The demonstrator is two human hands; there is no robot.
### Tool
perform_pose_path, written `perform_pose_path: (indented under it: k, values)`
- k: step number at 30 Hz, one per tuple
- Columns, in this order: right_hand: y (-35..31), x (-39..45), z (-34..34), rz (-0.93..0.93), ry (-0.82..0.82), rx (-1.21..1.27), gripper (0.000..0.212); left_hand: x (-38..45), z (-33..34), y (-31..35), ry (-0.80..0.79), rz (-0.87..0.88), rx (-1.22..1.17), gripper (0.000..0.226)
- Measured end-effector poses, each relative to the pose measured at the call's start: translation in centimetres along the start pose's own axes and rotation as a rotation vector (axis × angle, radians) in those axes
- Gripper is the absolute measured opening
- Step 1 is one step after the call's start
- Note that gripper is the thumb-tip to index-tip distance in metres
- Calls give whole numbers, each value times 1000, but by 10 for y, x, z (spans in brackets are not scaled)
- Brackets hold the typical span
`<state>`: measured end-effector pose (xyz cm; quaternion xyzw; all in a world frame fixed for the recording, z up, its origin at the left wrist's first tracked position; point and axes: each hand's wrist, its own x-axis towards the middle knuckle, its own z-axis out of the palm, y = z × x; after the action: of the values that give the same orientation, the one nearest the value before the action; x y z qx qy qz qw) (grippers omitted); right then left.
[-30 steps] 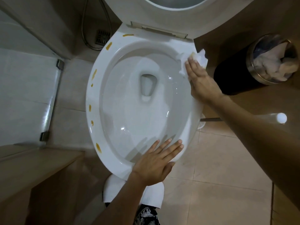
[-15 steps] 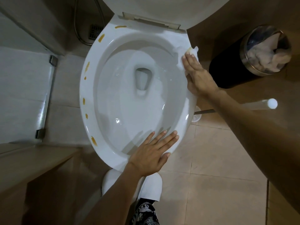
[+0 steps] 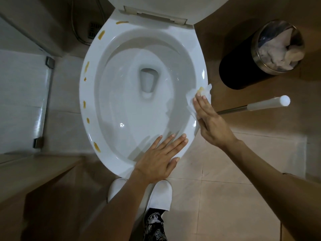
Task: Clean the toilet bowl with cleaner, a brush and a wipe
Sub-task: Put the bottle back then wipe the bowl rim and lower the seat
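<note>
Two flat open grips, right hand (image 3: 211, 122) pressing wipe (image 3: 192, 100) on toilet bowl (image 3: 199, 49) rim's right edge, left hand (image 3: 159, 157) on near rim

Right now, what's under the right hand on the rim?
A crumpled white wipe lies under the right hand, pressed flat-fingered on the toilet rim. A yellow smear shows at the wipe's far edge. The rim beneath the palm is covered.
</note>
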<state>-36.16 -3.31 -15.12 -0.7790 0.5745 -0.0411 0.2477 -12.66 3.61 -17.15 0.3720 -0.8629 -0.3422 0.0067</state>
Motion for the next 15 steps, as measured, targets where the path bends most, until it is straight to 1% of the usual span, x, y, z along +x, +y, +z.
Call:
perform_pose_path:
  k: [3,6,11,15]
  values:
    - [1,-7,-1,-20,-36,9,62,0,0,-1,-1,0,1,56]
    - [10,5,-6,-50,-51,-16,57,0,0,0,-1,2,3,56]
    - [19,50,-24,31,-3,-55,55,-1,0,0,13,9,17,56]
    - [16,54,-29,42,-21,-87,55,-1,2,-1,14,16,26,57]
